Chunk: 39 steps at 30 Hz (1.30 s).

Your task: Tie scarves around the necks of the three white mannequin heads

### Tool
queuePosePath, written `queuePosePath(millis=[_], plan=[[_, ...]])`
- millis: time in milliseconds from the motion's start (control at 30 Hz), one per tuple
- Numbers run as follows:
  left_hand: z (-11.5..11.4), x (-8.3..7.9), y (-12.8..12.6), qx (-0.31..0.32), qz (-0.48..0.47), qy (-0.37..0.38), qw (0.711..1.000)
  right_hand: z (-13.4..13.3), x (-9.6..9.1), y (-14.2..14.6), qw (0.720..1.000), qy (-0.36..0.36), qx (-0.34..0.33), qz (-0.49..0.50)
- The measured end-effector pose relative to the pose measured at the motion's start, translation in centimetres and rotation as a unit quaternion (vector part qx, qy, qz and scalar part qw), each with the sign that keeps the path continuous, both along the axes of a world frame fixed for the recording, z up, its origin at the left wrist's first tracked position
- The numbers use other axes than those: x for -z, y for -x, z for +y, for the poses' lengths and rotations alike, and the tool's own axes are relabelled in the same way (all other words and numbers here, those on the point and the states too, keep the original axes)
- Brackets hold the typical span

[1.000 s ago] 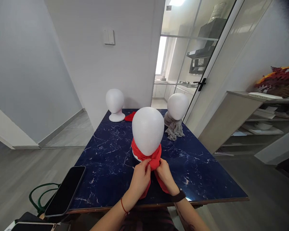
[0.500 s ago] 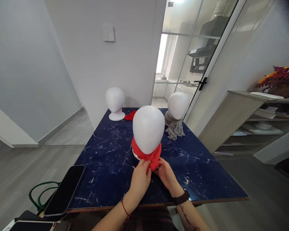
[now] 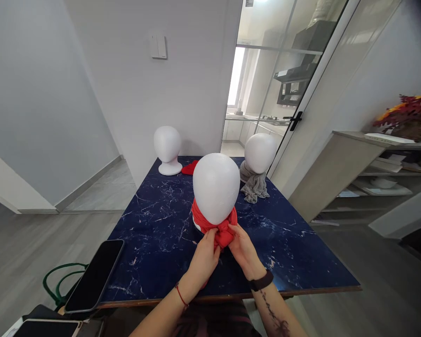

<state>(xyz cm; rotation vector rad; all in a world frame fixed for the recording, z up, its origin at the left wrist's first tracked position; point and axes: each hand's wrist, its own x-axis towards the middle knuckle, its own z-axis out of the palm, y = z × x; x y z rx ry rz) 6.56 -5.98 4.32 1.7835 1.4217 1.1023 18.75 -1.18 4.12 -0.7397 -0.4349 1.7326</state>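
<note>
My left hand and right hand are both pinched shut on the red scarf, fingers closed on the bunched knot at the front of the white foam head. The scarf is wrapped around the neck of that head, just above its base, and the knot sits between my thumbs, close to the near edge of the dark blue marble table.

To do this well, I judge I should keep an even grip on both sides so the knot stays centred under the head, and work the cloth gently: the head looks light and could tip or slide if I tug toward me. Keeping the wrists low near the tabletop should steady things.

Further out, a second foam head wearing a grey scarf stands behind to the right, and a bare third head stands at the far left corner with a bit of red cloth beside it. A phone on a stand is at my left.
</note>
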Motion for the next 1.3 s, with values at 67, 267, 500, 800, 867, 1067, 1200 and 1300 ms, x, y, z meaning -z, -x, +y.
queuePosePath(millis=[67,267,500,800,867,1067,1200,1300], plan=[[0.6,0.1,0.3,0.004,0.008,0.003,1.0,0.3,-0.1,-0.2,1.0,0.018,-0.016,0.019],[1.9,0.8,0.2,-0.016,-0.09,0.054,0.994,1.3,0.4,-0.1,0.999,0.006,0.023,-0.044],[2.3,0.2,-1.6,-0.102,-0.346,0.12,0.925,1.4,0.9,0.2,0.99,-0.04,0.056,-0.125],[1.4,0.9,-1.7,-0.055,-0.413,0.114,0.902,-0.4,1.4,-2.2,0.894,-0.081,0.275,-0.344],[1.3,1.2,-1.6,-0.069,-0.385,0.097,0.915,-1.1,0.8,-2.3,0.848,-0.159,0.235,-0.447],[1.1,1.4,-1.5,-0.068,-0.335,0.07,0.937,-1.6,-0.7,-1.8,0.834,-0.23,0.065,-0.497],[0.7,0.9,-1.3,-0.077,-0.26,0.047,0.961,-1.8,-1.3,-1.7,0.934,-0.163,0.039,-0.314],[0.6,0.9,-1.2,-0.092,-0.217,0.026,0.971,-2.1,-1.9,-1.7,0.978,-0.11,0.057,-0.167]])
